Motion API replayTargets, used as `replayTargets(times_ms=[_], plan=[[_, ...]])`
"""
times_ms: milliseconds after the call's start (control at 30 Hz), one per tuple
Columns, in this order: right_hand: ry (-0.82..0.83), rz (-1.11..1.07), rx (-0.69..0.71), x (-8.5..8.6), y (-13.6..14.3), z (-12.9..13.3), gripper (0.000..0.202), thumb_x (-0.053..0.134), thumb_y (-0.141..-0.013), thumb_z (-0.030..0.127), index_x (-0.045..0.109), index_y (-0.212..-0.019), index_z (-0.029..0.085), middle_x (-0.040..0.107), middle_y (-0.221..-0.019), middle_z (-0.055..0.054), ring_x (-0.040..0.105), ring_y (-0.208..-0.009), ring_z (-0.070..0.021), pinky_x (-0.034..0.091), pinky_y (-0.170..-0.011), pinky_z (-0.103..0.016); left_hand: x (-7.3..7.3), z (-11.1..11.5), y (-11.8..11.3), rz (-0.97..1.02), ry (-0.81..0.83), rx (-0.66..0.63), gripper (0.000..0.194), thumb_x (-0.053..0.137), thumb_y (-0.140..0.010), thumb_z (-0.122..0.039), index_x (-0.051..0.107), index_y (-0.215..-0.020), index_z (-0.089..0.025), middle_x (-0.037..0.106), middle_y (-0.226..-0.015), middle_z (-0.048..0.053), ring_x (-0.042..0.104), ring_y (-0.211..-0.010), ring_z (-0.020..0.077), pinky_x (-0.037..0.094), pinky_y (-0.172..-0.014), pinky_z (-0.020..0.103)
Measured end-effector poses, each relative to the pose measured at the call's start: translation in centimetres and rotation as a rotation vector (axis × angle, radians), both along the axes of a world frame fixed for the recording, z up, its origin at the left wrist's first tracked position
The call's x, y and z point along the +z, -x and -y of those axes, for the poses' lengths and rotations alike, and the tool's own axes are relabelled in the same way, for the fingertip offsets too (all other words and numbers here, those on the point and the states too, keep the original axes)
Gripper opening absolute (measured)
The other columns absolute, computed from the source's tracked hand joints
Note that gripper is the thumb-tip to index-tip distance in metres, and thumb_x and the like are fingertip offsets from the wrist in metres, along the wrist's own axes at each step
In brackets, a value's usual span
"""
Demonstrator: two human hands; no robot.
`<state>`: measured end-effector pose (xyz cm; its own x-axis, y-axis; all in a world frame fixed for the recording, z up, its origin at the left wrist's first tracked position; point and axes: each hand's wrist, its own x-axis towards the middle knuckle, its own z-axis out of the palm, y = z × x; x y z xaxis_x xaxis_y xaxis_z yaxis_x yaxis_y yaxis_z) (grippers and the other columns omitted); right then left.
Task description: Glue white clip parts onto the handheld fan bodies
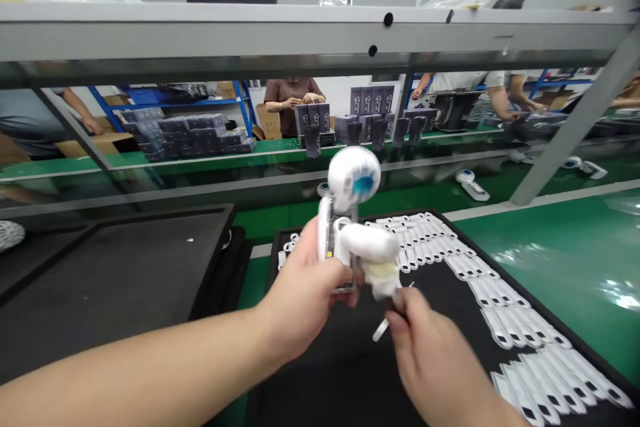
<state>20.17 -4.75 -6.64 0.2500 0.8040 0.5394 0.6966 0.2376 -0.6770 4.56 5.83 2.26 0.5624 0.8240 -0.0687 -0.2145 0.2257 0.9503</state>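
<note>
A white handheld fan (354, 173) with a round head and blue centre stands upright in my left hand (310, 273). My fingers are closed round its handle, where dark and clear inner parts show along an open side. My right hand (430, 340) is closed on a white mallet-shaped tool (373, 243), smeared by motion, with a yellowish wrapped part below its head. The tool's head is beside the fan's handle; whether they touch, I cannot tell. A thin white strip (381, 329) shows by my right fingertips. Below is a black tray (310, 380) bearing rows of white handle covers (500, 327).
Another black tray (125, 273) lies at the left. A fan (473, 185) lies on the green surface beyond. A grey metal beam (225, 37) crosses above, with a slanted post (570, 120) at right. Co-workers and stacked boxes (195, 133) are across the line.
</note>
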Motion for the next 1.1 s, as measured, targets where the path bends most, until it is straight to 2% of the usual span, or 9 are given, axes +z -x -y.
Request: replayTargets(times_ms=[100,267,433,533,667,833,900,967,1100], plan=[[0.002,0.123,0.038,-0.1,0.3,-0.2,0.018,0.040,-0.102,0.032,0.053,-0.091,0.025,0.061,-0.061,0.001,0.057,-0.045,-0.0187,0.036,-0.044,-0.028,-0.1,0.4,0.0,-0.009,0.025,-0.070,0.038,0.056,-0.062,-0.011,0.051,-0.099,-0.021,0.058,-0.081,0.000,0.056,-0.062,0.0143,0.044,-0.047,0.024],[-0.167,0.115,-0.102,0.6,-0.9,0.2,0.010,0.041,-0.102,0.027,0.050,-0.099,0.025,0.061,-0.067,0.002,0.060,-0.051,-0.0175,0.042,-0.049,-0.027,-0.4,0.3,0.0,0.023,-0.035,-0.101,0.036,0.059,-0.061,-0.013,0.050,-0.095,-0.020,0.057,-0.087,0.001,0.058,-0.060,0.0139,0.045,-0.044,0.025],[-0.161,0.349,-0.109,3.4,-1.8,-1.3,0.014,0.040,-0.100,0.029,0.050,-0.093,0.024,0.063,-0.065,-0.002,0.061,-0.053,-0.0221,0.039,-0.050,-0.031,-1.0,0.7,0.2,-0.091,-0.016,-0.385,0.036,0.071,-0.070,-0.018,0.050,-0.099,-0.019,0.056,-0.079,0.000,0.060,-0.057,0.0140,0.046,-0.042,0.021],[-0.044,0.255,-0.060,4.6,-1.7,-2.1,0.019,0.037,-0.100,0.035,0.049,-0.089,0.024,0.066,-0.069,-0.003,0.062,-0.055,-0.0229,0.038,-0.050,-0.032,-1.2,0.3,0.3,-0.056,-0.019,-0.447,0.042,0.074,-0.074,-0.019,0.051,-0.110,-0.019,0.061,-0.094,0.005,0.066,-0.072,0.0188,0.054,-0.051,0.025],[0.123,-0.006,0.047,5.5,-1.7,-2.5,0.025,0.036,-0.101,0.041,0.050,-0.089,0.025,0.067,-0.076,-0.002,0.063,-0.063,-0.0198,0.040,-0.054,-0.030,-1.5,-0.8,0.4,-0.030,-0.013,-0.506,0.055,0.079,-0.069,-0.012,0.054,-0.117,-0.020,0.063,-0.109,0.009,0.065,-0.097,0.0250,0.061,-0.072,0.037],[0.216,-0.327,0.157,5.5,-2.5,-3.3,0.032,0.039,-0.100,0.052,0.050,-0.087,0.025,0.051,-0.063,0.004,0.047,-0.054,-0.0144,0.037,-0.051,-0.026,-1.9,-0.9,0.2,-0.097,-0.011,-0.418,0.052,0.080,-0.059,-0.009,0.054,-0.103,-0.020,0.063,-0.087,0.002,0.061,-0.071,0.0159,0.058,-0.061,0.031],[0.256,-0.529,0.242,4.8,-2.8,-3.2,0.036,0.043,-0.098,0.057,0.047,-0.084,0.024,0.042,-0.060,0.007,0.038,-0.048,-0.0112,0.032,-0.046,-0.024,-1.9,-0.7,0.1,-0.132,0.012,-0.319,0.041,0.079,-0.065,-0.020,0.052,-0.094,-0.019,0.063,-0.078,0.001,0.060,-0.062,0.0144,0.053,-0.054,0.026],[0.275,-0.643,0.234,3.5,-3.2,-2.6,0.039,0.044,-0.097,0.060,0.046,-0.082,0.024,0.038,-0.060,0.008,0.035,-0.047,-0.0101,0.030,-0.044,-0.023,-1.7,-0.5,0.0,-0.146,0.052,-0.216,0.034,0.074,-0.075,-0.038,0.051,-0.091,-0.018,0.062,-0.072,0.002,0.059,-0.056,0.0141,0.050,-0.050,0.025],[0.295,-0.458,0.084,0.2,-4.4,-0.4,0.040,0.041,-0.099,0.060,0.048,-0.081,0.025,0.047,-0.061,0.004,0.045,-0.051,-0.0143,0.034,-0.047,-0.026,-1.3,-0.6,-0.2,-0.145,0.113,-0.107,0.035,0.063,-0.087,-0.049,0.055,-0.097,-0.017,0.062,-0.069,0.003,0.058,-0.052,0.0146,0.050,-0.049,0.026]])
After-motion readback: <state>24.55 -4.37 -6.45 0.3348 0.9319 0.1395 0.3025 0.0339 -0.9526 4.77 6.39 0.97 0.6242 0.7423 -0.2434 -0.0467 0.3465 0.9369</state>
